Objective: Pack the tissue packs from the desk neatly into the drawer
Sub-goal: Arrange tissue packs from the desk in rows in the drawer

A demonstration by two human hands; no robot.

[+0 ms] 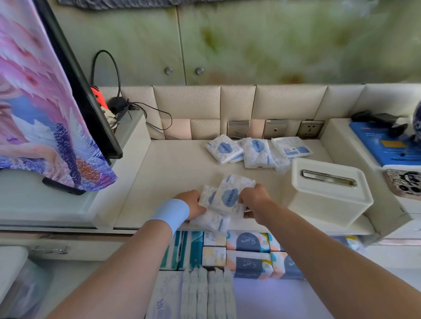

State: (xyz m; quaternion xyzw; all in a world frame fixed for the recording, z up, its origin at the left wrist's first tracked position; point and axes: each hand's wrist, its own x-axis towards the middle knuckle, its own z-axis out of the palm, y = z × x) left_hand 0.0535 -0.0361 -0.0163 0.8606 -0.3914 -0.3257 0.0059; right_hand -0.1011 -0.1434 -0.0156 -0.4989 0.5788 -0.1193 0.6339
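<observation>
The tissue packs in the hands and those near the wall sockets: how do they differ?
The held packs are gripped by the left hand and right hand; the back packs lie untouched. The held packs are at the front edge of the desk; the back packs are beside the wall sockets. Both are white with blue print.

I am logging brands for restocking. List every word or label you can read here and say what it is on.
"S.pure", upside down: navy-and-orange tissue packs in the open drawer.
Blue cloud label on the small white tissue pack held by the left hand and right hand: blurred, unreadable.
Lettering on the cream packs: too blurred.
Print on the flat blue box at right: too small.
</observation>
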